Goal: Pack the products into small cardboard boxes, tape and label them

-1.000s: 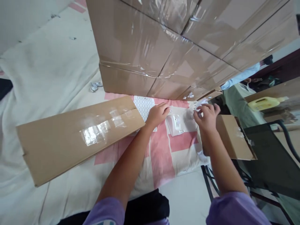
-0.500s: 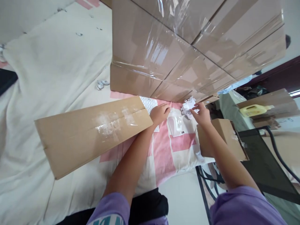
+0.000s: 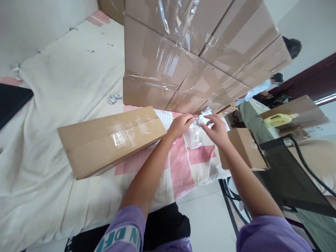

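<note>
Pink-checked bedding (image 3: 183,168) underlies left hand (image 3: 181,125) and right hand (image 3: 215,130), now meeting, both pinching a white scrap (image 3: 204,116).

Cartons (image 3: 183,63) ahead (long box (image 3: 110,140) beside left hand (image 3: 181,125))

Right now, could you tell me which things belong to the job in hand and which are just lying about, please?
In hand: left hand, right hand, white scrap, white plastic piece, label sheet.
Lying about: long carton, stacked cartons, yellow bottle.
</note>
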{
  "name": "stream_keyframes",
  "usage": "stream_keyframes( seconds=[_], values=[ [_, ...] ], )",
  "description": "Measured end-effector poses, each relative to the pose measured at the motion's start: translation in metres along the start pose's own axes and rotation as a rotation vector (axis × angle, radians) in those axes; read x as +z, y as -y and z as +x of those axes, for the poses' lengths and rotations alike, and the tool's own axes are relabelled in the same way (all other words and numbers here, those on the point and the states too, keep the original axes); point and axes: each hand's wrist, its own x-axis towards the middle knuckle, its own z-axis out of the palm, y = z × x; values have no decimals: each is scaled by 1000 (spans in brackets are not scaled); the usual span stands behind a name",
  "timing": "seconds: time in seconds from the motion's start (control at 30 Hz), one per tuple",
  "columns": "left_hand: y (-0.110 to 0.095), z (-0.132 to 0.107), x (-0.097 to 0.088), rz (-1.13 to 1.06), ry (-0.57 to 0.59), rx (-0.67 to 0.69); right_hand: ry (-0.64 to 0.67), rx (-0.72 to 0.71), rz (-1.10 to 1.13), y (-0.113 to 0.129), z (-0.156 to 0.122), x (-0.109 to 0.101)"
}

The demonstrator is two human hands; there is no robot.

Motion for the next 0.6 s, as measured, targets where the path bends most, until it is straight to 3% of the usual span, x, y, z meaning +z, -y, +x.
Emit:
stream_keyframes(
  seconds=[0.17,0.23,0.33,0.47,0.6],
  values=[
    [-52,-3,-30,85,6,136,-52,-69,251,36,5,-3],
    [-77,-17,-43,173,-59,168,-50,-96,350,51,4,-12],
    [-105,-57,-53,252,-149,150,29,-159,440,75,-5,-20],
    [-115,-114,-55,264,-197,41,159,-288,527,102,-31,-15],
    [-120,-150,-48,257,-178,-72,187,-276,546,109,-62,-1]
  ],
)
